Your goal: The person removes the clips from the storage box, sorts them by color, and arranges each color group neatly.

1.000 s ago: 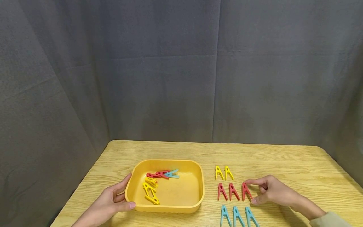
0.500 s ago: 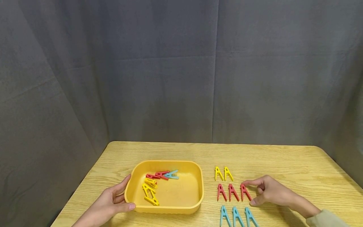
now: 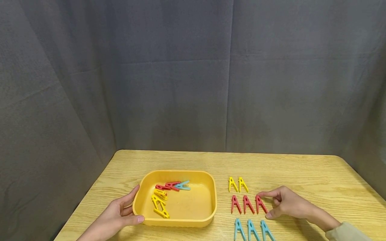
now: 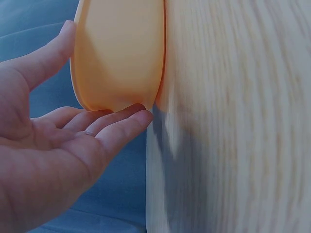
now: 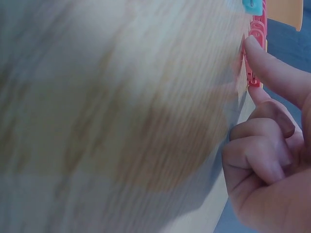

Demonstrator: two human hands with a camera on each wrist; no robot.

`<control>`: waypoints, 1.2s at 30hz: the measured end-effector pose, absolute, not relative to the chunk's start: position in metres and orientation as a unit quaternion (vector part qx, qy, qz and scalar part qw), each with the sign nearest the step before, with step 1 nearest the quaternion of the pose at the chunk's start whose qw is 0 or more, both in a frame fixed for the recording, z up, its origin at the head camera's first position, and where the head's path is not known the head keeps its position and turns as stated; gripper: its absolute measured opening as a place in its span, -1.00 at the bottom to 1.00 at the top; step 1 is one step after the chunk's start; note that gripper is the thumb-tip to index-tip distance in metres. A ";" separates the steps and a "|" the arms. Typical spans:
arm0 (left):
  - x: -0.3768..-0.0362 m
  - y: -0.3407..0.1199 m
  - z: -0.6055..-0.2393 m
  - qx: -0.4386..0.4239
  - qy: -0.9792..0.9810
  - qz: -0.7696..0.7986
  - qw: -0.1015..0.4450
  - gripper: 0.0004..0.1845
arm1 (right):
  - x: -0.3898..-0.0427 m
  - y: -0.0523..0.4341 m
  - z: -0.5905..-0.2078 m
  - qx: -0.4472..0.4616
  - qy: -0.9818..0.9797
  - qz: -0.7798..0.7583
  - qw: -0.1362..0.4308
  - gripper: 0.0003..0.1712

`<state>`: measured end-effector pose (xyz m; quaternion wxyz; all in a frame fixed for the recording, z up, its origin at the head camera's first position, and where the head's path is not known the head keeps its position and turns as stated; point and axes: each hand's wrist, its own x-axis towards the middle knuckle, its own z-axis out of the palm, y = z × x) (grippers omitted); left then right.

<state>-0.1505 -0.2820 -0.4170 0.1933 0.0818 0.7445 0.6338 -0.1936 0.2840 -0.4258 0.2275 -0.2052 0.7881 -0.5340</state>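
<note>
My right hand (image 3: 269, 205) is beside the rightmost of three red clothespins (image 3: 261, 204) laid in a row on the table. Its index fingertip (image 5: 252, 46) touches the peg's top and its thumb sits at the peg's lower end, so the peg (image 5: 257, 34) is pinched lengthwise; the other fingers are curled. My left hand (image 3: 126, 208) rests against the near left corner of the yellow tray (image 3: 211, 214). Its fingers (image 4: 121, 124) lie straight along the tray's outer wall (image 4: 121, 53). Inside the tray lie red, blue and yellow clothespins (image 3: 164, 197).
Two yellow clothespins (image 3: 237, 184) lie above the red row and three blue ones (image 3: 251, 229) below it, near the table's front edge. The wooden table (image 3: 301, 170) stands before a grey curtain. Its left edge runs close to my left hand.
My right hand and the red clothespin have shifted slightly left since a second ago. The left hand and the tray stay as they were.
</note>
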 end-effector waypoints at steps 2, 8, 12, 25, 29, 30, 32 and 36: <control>-0.151 -0.282 -0.417 0.082 0.743 0.635 0.194 0.14 | -0.194 0.284 -0.427 -0.206 0.788 -0.534 0.227 -0.21; -0.151 -0.281 -0.416 0.080 0.740 0.638 0.195 0.14 | -0.195 0.285 -0.427 -0.207 0.787 -0.535 0.226 -0.21; -0.152 -0.281 -0.416 0.074 0.747 0.631 0.196 0.14 | -0.194 0.285 -0.425 -0.215 0.785 -0.534 0.230 -0.17; -0.151 -0.282 -0.416 0.072 0.744 0.634 0.198 0.14 | -0.201 0.257 -0.372 -0.259 0.843 -0.440 0.170 -0.37; -0.151 -0.282 -0.417 0.083 0.740 0.638 0.197 0.14 | -0.201 0.230 -0.352 -0.281 0.839 -0.432 0.176 -0.43; -0.151 -0.282 -0.417 0.085 0.740 0.638 0.196 0.14 | -0.201 0.221 -0.347 -0.288 0.837 -0.430 0.180 -0.45; -0.150 -0.282 -0.418 0.089 0.740 0.638 0.194 0.14 | -0.201 0.204 -0.340 -0.304 0.833 -0.424 0.186 -0.48; -0.150 -0.282 -0.418 0.087 0.740 0.639 0.191 0.15 | -0.202 0.168 -0.331 -0.334 0.833 -0.398 0.189 -0.54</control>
